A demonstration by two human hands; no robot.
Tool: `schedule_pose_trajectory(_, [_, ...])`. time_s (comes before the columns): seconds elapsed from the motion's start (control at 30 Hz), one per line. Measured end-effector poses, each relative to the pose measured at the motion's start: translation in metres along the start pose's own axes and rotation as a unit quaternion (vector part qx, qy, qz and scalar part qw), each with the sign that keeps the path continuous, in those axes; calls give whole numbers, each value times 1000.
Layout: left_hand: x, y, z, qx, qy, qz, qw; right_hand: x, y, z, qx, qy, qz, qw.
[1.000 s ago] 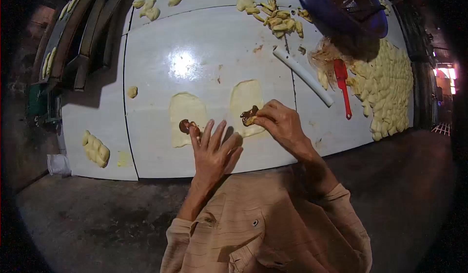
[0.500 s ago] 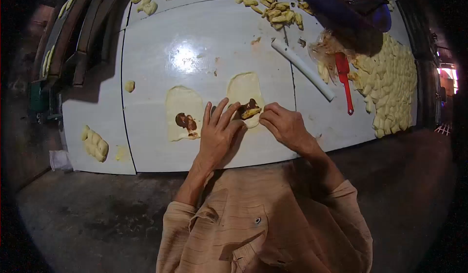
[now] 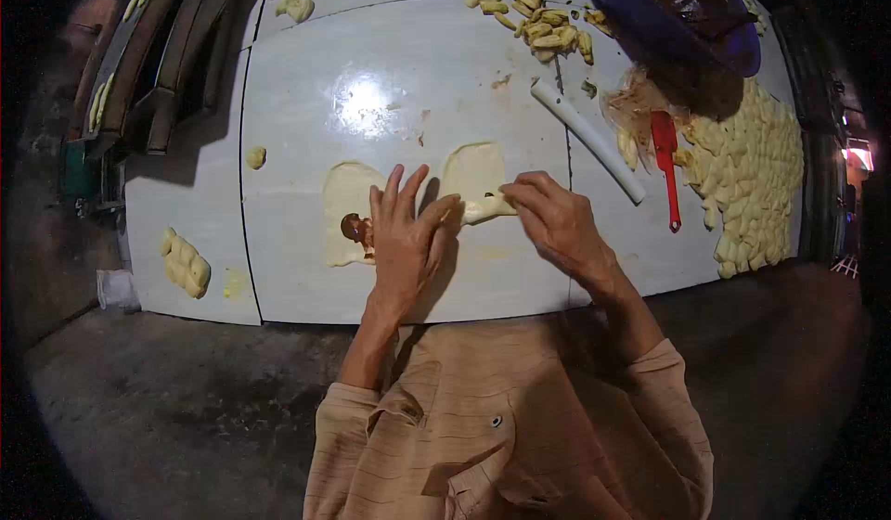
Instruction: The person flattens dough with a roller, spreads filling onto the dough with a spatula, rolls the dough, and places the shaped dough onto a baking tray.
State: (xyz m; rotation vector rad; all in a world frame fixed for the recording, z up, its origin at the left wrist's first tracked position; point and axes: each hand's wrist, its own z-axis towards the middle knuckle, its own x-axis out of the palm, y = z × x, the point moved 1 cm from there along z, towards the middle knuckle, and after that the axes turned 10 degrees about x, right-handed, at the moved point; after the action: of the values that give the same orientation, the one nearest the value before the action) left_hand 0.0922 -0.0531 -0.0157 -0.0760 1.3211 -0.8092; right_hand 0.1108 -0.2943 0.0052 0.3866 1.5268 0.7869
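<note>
Dough sheet (image 3: 475,169) lies flat on the desk (image 3: 316,102) between the two hands in my head view, its near edge folded over into a thick roll. I see its right end meet the right hand (image 3: 560,223), whose thumb and fingers are pinched together on the fold; the rest of the sheet runs off to the far left of that hand. The left hand (image 3: 406,232) has its fingers spread wide, its thumb reaching right to the left end of the same fold; I can't tell how firmly it presses. A small dark spot shows just beyond the roll.

Under and left of the left hand's fingers I have a second sheet (image 3: 351,184), flat and unfolded, with dark brown filling (image 3: 353,228) on its near part, partly covered by the hand.

Farther off to the right, a white rod (image 3: 587,140) lies at a slant, with a red-handled tool (image 3: 665,149) beyond it to the right. Past those I make out rows of dough pieces (image 3: 747,177), and at the far right a dark blue basin (image 3: 613,10), with yellowish strips (image 3: 548,33) piled left of it.
</note>
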Motion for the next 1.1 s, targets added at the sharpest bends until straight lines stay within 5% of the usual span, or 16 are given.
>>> schedule_pose_trajectory(0.13, [-2,-3,6,48,40,-20,998,8,0,3,-105,25,-95,990])
schedule_pose_trajectory(0.37, [4,9,13,40,19,-23,999,0,-1,18,-17,98,-41,994])
schedule_pose_trajectory(0.4, [4,11,14,24,13,-22,999,1,2,21,-60,54,-68,994])
schedule_pose_trajectory(0.53, [2,11,13,16,-1,3,1000,15,-3,18,86,5,-48,995])
schedule_pose_trajectory(0.63, [-9,14,9,66,18,11,998,14,-7,15,-33,-46,-24,998])
schedule_pose_trajectory(0.77, [-10,24,11,87,35,13,995,10,-5,14,-107,6,-95,990])
schedule_pose_trajectory(1.1, [-11,26,42,95,85,-11,992,-2,-3,38,-56,101,-34,993])
